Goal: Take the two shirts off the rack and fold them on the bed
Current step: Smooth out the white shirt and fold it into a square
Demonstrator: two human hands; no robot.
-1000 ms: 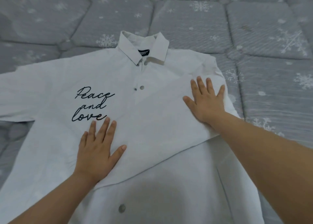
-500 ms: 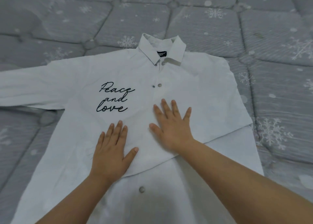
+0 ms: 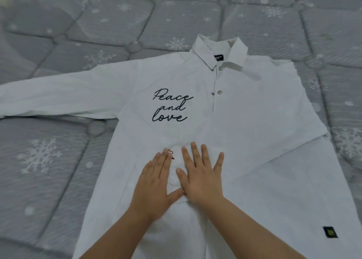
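pressing flat under both hands' straight, spread fingers lies the white shirt.

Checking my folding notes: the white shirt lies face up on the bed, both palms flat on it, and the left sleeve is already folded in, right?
Not quite. In the head view the left sleeve lies stretched out across the bed. The shirt is face up, with left hand and right hand flat on it.
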